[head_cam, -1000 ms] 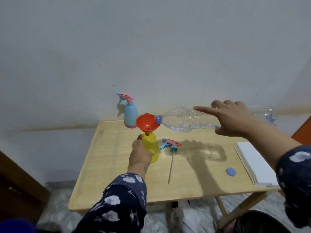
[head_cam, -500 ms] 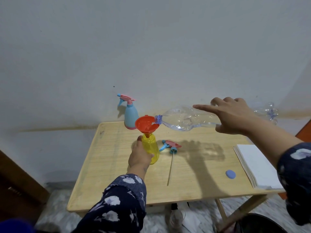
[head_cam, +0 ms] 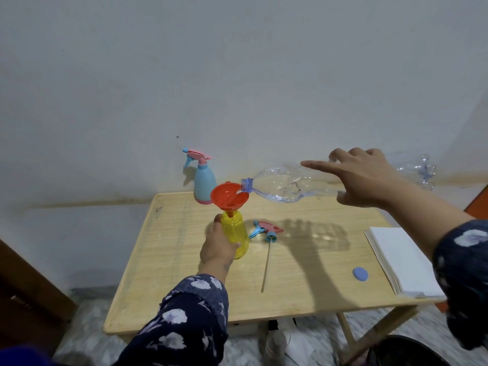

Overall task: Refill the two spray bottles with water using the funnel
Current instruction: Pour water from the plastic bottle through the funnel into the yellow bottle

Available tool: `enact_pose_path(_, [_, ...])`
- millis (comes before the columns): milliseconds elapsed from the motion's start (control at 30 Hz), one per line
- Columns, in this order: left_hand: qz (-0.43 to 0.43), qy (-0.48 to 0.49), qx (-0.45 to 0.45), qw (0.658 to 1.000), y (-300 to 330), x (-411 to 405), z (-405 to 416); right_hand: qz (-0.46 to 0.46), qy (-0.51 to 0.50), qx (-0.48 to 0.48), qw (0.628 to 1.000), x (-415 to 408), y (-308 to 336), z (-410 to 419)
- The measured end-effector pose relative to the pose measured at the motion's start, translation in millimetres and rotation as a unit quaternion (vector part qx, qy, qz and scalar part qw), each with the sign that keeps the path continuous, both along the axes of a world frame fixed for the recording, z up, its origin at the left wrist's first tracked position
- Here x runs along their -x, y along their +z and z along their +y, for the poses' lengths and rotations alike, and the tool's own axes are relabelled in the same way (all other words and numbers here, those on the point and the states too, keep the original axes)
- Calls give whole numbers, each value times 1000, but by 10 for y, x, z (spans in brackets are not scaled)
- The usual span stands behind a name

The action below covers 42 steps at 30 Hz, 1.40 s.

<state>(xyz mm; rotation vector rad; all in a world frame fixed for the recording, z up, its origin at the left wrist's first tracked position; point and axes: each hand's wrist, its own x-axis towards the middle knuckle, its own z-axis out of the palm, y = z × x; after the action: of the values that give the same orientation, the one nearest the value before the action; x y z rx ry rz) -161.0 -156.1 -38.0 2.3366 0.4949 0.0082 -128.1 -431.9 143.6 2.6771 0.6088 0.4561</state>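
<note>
**Pouring from a clear bottle into the funnel on the yellow spray bottle**

I see my left hand (head_cam: 217,245) curled around the yellow spray bottle (head_cam: 235,235), which stands upright near the middle of a pale wooden table (head_cam: 303,281). An orange funnel (head_cam: 229,194) sits in its open neck, leaning a little. My right hand (head_cam: 361,178) grips a clear plastic water bottle (head_cam: 280,184) held almost level, forefinger stretched along its side, other fingers wrapped around the body. The bottle's mouth rests at the funnel's rim. I cannot tell whether water is running just now; little seems left inside.

The yellow bottle's trigger head (head_cam: 266,229), pink and blue with a long dip tube, lies on the table just beside it. A blue spray bottle (head_cam: 203,184), its trigger head on, stands at the back edge by the wall. A blue cap (head_cam: 360,273) and a stack of white paper (head_cam: 404,260) lie to the right.

I judge the clear bottle thin and light, apt to crumple if squeezed, so it is best held around its middle. The yellow bottle looks stiff but light and top-heavy under the funnel; I would hold it low on the body.
</note>
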Motion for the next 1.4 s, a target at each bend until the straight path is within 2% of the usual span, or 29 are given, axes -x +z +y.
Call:
enact_pose_path(733, [6,1,-2,1000,-7,-11,-1,-15,0,6,1000,-3,18,-15])
enact_pose_path(967, [7,1,-4,1000,9,-10,-1,9,-7,-27,1000,2,-124,-39])
enact_pose_path(1167, [-6,2,7,1000,11,0,5,120,-23,-165,979,44,-523,-52])
enact_pose_path(1267, [-7,5,7,1000,-3,-3,0,194,-15,-297,935,70,-780,-16])
enact_pose_path(1400, [-19,8,21,1000,-42,-23,10,186,-21,-433,882,67,-1059,22])
